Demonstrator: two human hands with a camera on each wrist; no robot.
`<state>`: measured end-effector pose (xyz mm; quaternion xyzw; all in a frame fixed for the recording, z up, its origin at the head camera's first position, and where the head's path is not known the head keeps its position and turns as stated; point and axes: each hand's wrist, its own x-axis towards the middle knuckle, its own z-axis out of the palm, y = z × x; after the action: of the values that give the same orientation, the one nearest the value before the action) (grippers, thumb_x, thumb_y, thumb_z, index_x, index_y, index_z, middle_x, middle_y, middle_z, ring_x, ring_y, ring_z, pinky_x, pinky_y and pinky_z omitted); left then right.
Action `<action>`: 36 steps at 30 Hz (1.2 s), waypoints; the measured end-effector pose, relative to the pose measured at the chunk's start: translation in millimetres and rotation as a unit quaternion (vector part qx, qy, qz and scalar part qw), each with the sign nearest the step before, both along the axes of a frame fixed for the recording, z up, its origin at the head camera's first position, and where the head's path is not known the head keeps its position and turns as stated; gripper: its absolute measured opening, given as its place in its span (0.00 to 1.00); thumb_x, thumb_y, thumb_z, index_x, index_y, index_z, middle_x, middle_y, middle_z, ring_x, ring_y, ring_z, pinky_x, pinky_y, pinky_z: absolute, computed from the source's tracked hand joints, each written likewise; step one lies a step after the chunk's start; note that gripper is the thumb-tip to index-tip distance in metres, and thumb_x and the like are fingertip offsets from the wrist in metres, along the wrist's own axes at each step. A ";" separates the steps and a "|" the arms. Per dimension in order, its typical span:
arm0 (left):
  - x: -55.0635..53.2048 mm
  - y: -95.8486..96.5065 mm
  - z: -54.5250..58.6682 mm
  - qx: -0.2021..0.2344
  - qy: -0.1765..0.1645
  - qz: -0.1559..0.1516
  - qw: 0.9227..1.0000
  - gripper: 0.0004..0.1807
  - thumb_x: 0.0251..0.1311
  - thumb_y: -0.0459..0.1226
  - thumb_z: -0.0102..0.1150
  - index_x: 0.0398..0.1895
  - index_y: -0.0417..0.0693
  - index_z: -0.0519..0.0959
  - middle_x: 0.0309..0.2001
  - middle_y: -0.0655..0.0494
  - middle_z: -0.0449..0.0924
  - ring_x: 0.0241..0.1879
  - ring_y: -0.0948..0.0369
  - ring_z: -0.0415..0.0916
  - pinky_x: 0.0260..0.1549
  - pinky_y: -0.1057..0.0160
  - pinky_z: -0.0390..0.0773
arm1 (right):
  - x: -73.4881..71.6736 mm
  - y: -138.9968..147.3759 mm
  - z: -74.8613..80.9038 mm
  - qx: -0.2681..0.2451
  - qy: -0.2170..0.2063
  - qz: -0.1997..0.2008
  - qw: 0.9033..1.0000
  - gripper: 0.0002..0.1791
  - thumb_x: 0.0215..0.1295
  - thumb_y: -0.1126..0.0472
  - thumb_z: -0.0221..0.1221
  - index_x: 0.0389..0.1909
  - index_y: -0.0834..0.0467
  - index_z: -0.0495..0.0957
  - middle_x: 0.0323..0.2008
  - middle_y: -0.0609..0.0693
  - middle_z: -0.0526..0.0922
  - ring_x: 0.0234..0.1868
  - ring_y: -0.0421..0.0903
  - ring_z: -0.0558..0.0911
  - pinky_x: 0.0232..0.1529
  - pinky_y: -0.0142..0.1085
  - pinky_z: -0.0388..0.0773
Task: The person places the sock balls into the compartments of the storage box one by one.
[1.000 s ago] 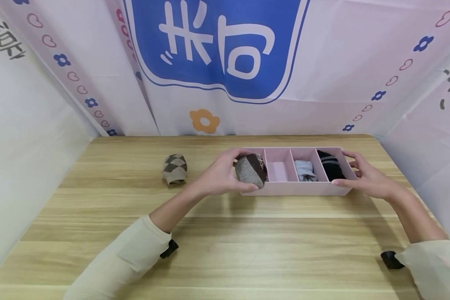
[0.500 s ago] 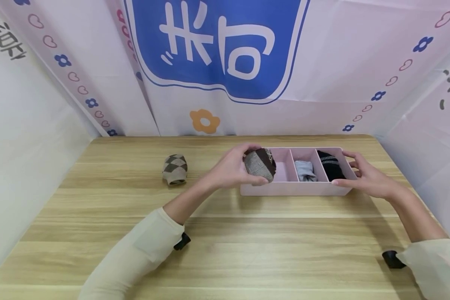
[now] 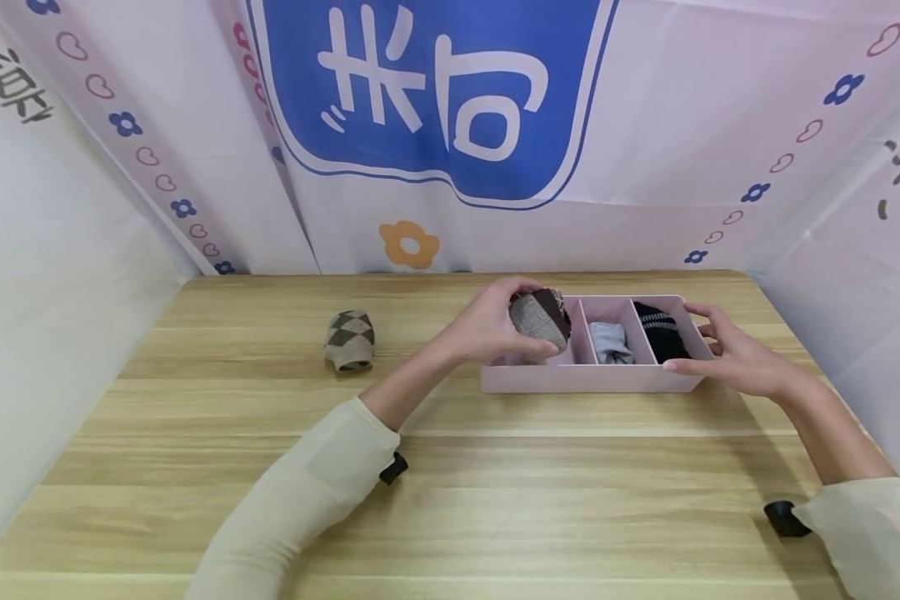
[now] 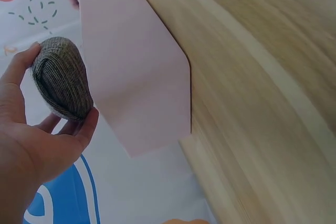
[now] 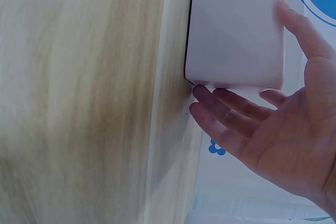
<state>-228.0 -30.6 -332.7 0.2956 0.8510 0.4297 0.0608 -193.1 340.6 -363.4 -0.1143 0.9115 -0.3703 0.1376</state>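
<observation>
On my remote feed I find the left hand [image 3: 487, 325] gripping a rolled grey-and-brown sock [image 3: 538, 323], thumb on its near side and fingers on its far side; the sock sits at the right of that palm. It is held over the left part of a pink divided box [image 3: 592, 380]; I cannot tell exactly which compartment lies beneath it. I note the right hand [image 3: 746, 357] grasping the box's right end, thumb at the near wall. A light grey sock [image 3: 611, 342] and, farther right, a black sock [image 3: 662, 332] occupy compartments. I record a checkered sock [image 3: 349, 340] on the table [image 3: 495, 492], left of the box.
</observation>
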 end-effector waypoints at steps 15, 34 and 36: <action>-18.8 26.7 -3.9 -0.066 0.011 -0.007 0.998 0.46 0.45 0.44 0.84 0.69 0.40 0.75 0.56 0.49 0.81 0.51 0.58 0.77 0.45 0.70 0.78 | 0.8 0.2 1.1 -0.004 -0.003 -0.002 1.000 0.57 0.71 0.52 0.65 0.82 0.64 0.33 0.71 0.80 0.55 0.67 0.79 0.65 0.61 0.67 0.68; -29.3 46.2 -23.1 -0.161 0.088 -0.084 0.979 0.30 0.50 0.42 0.81 0.58 0.48 0.81 0.45 0.54 0.84 0.44 0.60 0.77 0.42 0.68 0.76 | -0.9 -1.0 -0.2 0.002 -0.004 -0.005 1.000 0.57 0.71 0.53 0.65 0.82 0.64 0.33 0.70 0.80 0.58 0.66 0.78 0.69 0.60 0.61 0.72; -29.6 47.7 -24.8 -0.171 0.094 -0.082 0.977 0.28 0.50 0.43 0.80 0.55 0.49 0.81 0.44 0.55 0.83 0.44 0.60 0.76 0.42 0.67 0.76 | -0.7 -0.5 -0.4 0.002 -0.003 -0.005 1.000 0.57 0.71 0.53 0.65 0.82 0.64 0.34 0.70 0.79 0.58 0.66 0.77 0.69 0.60 0.61 0.72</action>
<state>-257.6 17.1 -357.5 0.3889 0.8865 0.2419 0.0656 -193.7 340.2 -363.8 -0.1085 0.9124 -0.3696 0.1383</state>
